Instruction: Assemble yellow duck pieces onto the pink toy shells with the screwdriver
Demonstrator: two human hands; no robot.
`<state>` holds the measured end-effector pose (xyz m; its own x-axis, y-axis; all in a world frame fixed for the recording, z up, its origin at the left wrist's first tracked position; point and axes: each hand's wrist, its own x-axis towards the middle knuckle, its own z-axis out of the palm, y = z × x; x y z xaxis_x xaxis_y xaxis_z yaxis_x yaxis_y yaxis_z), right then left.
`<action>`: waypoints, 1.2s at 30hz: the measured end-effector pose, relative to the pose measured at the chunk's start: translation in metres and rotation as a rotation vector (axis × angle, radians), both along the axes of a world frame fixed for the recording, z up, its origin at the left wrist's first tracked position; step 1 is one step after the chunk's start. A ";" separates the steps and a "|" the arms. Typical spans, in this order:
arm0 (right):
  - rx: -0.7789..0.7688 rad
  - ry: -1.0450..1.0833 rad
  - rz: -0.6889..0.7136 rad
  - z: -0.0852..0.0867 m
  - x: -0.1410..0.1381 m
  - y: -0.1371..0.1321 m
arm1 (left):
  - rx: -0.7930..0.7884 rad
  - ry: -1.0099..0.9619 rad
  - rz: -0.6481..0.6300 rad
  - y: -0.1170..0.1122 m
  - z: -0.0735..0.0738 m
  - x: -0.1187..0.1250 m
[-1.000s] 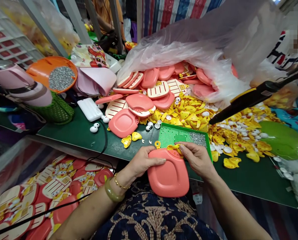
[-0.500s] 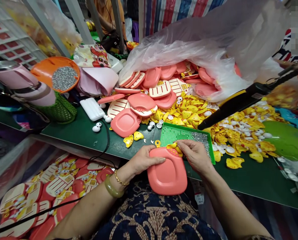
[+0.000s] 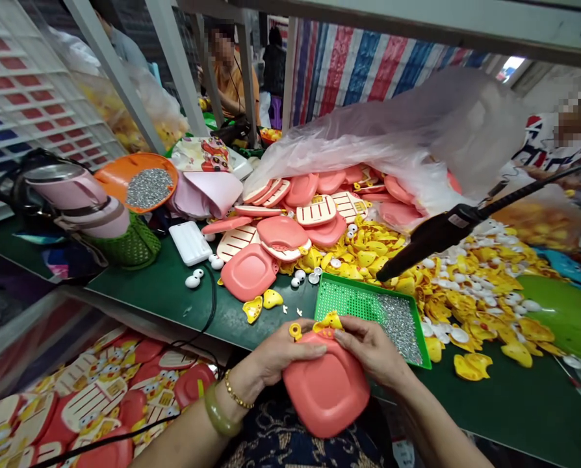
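My left hand [image 3: 278, 354] grips the left edge of a pink plastic shell [image 3: 325, 389] held over my lap at the table's front edge. My right hand [image 3: 371, 348] holds its top right edge and pinches a small yellow duck piece [image 3: 328, 322] against the shell's top. A yellow ring tab [image 3: 295, 331] sticks out at the shell's top left. Just behind my hands lies a green tray [image 3: 356, 302] with small silver screws at its right end.
A black electric screwdriver [image 3: 429, 237] hangs above the tray. Pink shells [image 3: 281, 231] and yellow duck parts [image 3: 461, 286] are heaped on the green table [image 3: 505, 396] under a clear bag [image 3: 392, 136]. An orange bowl of screws [image 3: 147, 185] stands left. A bin of finished pieces [image 3: 100, 396] sits below left.
The view has tilted upward, so shell and hands sit lower in frame. My right hand has pushed the yellow duck piece closer onto the shell's top. The hanging screwdriver has shifted left.
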<state>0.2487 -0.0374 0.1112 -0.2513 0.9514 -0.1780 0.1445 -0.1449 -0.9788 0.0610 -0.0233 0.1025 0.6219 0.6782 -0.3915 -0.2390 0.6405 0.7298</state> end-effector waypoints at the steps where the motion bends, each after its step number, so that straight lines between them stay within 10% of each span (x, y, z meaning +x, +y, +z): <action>1: 0.035 -0.032 0.014 0.001 -0.002 0.001 | 0.029 -0.030 -0.016 0.001 0.003 -0.002; 5: 0.180 -0.202 0.128 0.009 0.000 0.022 | 0.099 -0.070 -0.038 0.003 0.009 -0.015; 10: 0.360 -0.771 -0.228 0.008 0.029 0.100 | 0.017 -0.051 0.117 -0.002 0.005 -0.031; 14: 0.370 -0.974 -0.197 -0.012 0.025 0.148 | -0.034 -0.052 0.166 -0.006 0.004 -0.034; 19: 0.435 -1.090 -0.213 -0.031 0.012 0.166 | -0.054 -0.050 0.180 -0.010 0.000 -0.032; 26: 0.545 -1.159 -0.666 -0.004 0.044 0.173 | -0.060 -0.050 0.238 -0.013 -0.008 -0.039; 32: 0.863 -0.936 0.332 -0.024 -0.026 0.144 | -0.067 -0.047 0.293 -0.010 -0.011 -0.039; 36: 0.793 -0.954 0.407 -0.042 -0.049 0.141 | -0.086 -0.036 0.306 -0.015 -0.004 -0.036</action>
